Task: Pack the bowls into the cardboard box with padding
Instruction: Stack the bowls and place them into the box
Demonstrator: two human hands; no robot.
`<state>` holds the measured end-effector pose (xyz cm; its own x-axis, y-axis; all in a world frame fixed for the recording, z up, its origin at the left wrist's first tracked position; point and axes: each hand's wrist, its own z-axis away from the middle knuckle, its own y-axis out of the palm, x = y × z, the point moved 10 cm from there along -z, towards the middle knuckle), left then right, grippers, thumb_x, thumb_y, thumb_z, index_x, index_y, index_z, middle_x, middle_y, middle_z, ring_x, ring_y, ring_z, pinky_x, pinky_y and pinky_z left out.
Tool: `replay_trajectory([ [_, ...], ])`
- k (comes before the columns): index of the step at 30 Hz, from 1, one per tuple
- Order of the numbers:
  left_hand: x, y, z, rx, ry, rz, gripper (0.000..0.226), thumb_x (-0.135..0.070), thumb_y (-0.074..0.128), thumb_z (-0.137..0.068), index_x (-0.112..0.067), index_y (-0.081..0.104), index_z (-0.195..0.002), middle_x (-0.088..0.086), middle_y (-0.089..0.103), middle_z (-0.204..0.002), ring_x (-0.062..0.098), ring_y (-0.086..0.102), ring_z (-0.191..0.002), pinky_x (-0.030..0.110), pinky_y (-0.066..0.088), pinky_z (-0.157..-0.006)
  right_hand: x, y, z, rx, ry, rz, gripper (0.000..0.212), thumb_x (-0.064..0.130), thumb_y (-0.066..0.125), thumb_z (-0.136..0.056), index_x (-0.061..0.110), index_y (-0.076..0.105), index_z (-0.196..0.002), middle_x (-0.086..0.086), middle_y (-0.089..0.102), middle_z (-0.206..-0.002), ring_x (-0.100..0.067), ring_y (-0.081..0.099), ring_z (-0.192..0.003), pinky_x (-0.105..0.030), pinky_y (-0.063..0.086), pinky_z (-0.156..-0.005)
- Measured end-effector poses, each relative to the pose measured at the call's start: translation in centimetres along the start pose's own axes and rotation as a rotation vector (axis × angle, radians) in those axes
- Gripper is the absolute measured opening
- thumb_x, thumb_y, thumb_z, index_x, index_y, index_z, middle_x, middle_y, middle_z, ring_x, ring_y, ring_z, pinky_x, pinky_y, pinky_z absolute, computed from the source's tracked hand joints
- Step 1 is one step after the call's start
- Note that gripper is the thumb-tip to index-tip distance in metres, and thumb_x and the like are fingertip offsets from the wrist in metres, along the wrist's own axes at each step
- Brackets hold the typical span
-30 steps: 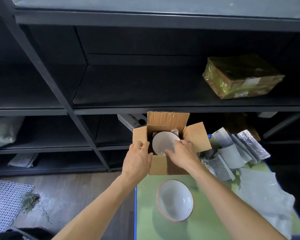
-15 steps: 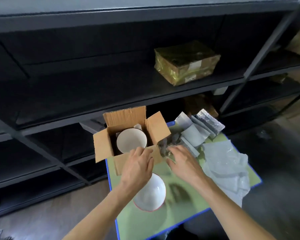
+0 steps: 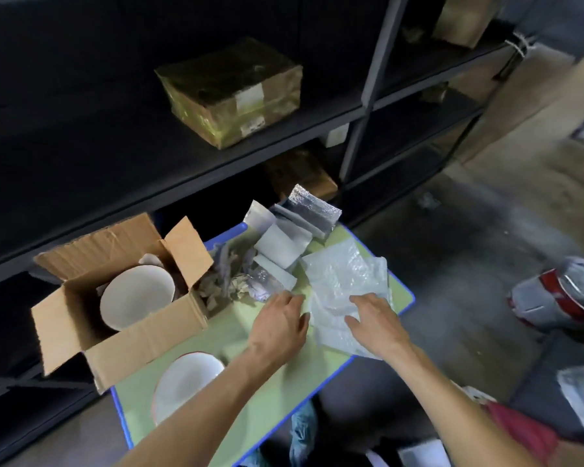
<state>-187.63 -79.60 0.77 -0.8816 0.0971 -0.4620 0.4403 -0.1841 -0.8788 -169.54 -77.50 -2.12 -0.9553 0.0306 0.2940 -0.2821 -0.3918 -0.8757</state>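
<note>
Cardboard box (image 3: 142, 348) stands open at the worktop's (image 3: 294, 382) left edge, with one bowl (image 3: 137, 298) tilted inside. A second bowl (image 3: 186, 379) lies near the front-left corner. Left hand (image 3: 279, 326) and right hand (image 3: 375, 326), fingers loosely extended, rest on bubble wrap (image 3: 344, 278) at the right edge.

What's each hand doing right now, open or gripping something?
Left hand: open, fingers touching the edge of the bubble wrap, no grip visible.
Right hand: open, fingers resting on the bubble wrap.
</note>
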Motion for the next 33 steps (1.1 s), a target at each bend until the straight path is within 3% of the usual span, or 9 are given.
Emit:
replay_trajectory([
  [3,-0.9,2.0,-2.2,0.078,-0.03,-0.077,0.038,-0.036,0.042,-0.101,-0.012,0.05,-0.129,0.008,0.054,-0.123,0.028,0.05,-0.115,0.035,0.04,-0.094,-3.3,-0.3,-1.0,0.02,0.052,0.016,0.048,0.031,0.053,-0.098,0.013,0.046,-0.143,-0.009,0.048,-0.14,-0.03,0.041,-0.131,-0.037,0.04,-0.106],
  [12,0.7,5.4,-7.5,0.16,-0.252,-0.173,0.042,-0.041,0.039,-0.103,-0.006,0.051,-0.124,0.014,0.055,-0.121,0.03,0.056,-0.109,0.039,0.046,-0.087,-8.0,-1.8,-4.1,0.022,0.116,0.024,0.022,0.032,0.048,-0.097,0.016,0.054,-0.111,-0.006,0.053,-0.121,-0.028,0.044,-0.121,-0.039,0.047,-0.089],
  [20,2.4,6.5,-10.1,0.081,-0.419,-0.066,0.035,-0.042,0.048,-0.1,-0.009,0.056,-0.108,0.01,0.064,-0.103,0.03,0.064,-0.087,0.034,0.043,-0.067,-8.5,-1.5,-6.9,0.047,0.134,-0.002,0.032,0.036,0.049,-0.099,0.01,0.055,-0.117,-0.011,0.054,-0.123,-0.03,0.046,-0.122,-0.041,0.046,-0.094],
  [27,3.8,7.1,-10.3,0.037,-0.581,0.141,0.028,-0.04,0.056,-0.096,-0.013,0.058,-0.097,0.007,0.066,-0.092,0.031,0.063,-0.086,0.037,0.054,-0.073,-8.4,-1.0,-7.7,0.067,0.162,-0.062,0.04,0.036,0.049,-0.1,0.013,0.049,-0.133,-0.011,0.052,-0.128,-0.03,0.054,-0.119,-0.04,0.047,-0.095],
  [30,3.7,6.4,-10.4,-0.04,-0.586,0.235,0.012,-0.027,0.054,-0.094,-0.018,0.056,-0.085,0.002,0.064,-0.081,0.026,0.06,-0.075,0.031,0.048,-0.063,-8.2,-1.0,-7.8,0.057,0.156,-0.071,0.032,0.033,0.05,-0.1,0.012,0.052,-0.125,-0.01,0.052,-0.124,-0.03,0.057,-0.114,-0.039,0.048,-0.091],
  [33,2.5,5.7,-10.4,-0.054,-0.526,0.323,0.014,-0.021,0.05,-0.093,-0.019,0.051,-0.079,-0.001,0.057,-0.071,0.024,0.056,-0.068,0.029,0.04,-0.057,-8.2,-1.3,-7.8,0.036,0.156,-0.057,0.035,0.032,0.051,-0.099,0.013,0.05,-0.129,-0.009,0.053,-0.127,-0.03,0.055,-0.118,-0.04,0.047,-0.092],
])
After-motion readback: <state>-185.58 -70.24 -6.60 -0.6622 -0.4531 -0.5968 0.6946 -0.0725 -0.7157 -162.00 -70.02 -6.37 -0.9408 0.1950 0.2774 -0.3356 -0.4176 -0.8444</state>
